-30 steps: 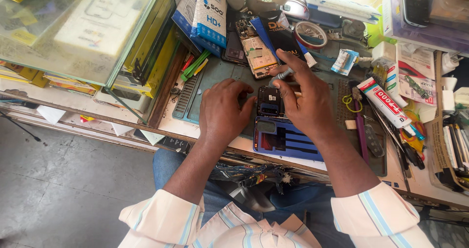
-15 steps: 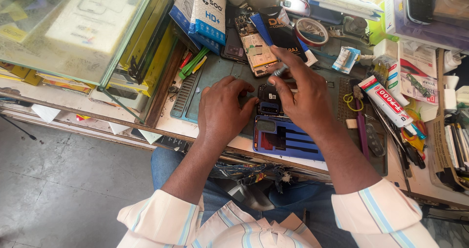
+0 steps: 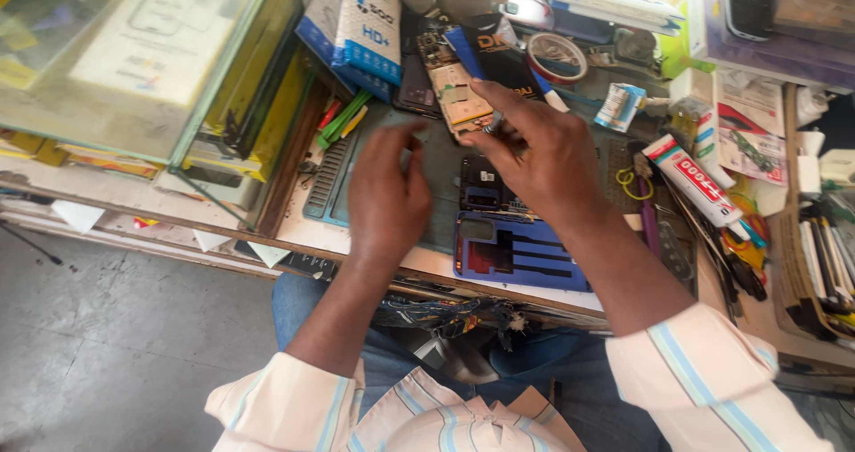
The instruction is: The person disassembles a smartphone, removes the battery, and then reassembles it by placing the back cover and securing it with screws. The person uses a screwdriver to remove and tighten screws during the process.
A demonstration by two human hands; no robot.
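Hovering over the green work mat (image 3: 436, 211), the left hand (image 3: 385, 194) is loosely curled around nothing while the right hand (image 3: 539, 154) pinches a small metal tool (image 3: 492, 128) (hard to make out) just above the opened phone (image 3: 484, 185).

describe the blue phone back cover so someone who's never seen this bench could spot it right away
Start at the grey-green work mat in the middle of the cluttered bench. At the mat's near edge, just below the right hand, lies the blue phone back cover, inner side up. It is the only flat, bright blue panel there, with dark strips across it, unlike the black opened phone just above it.
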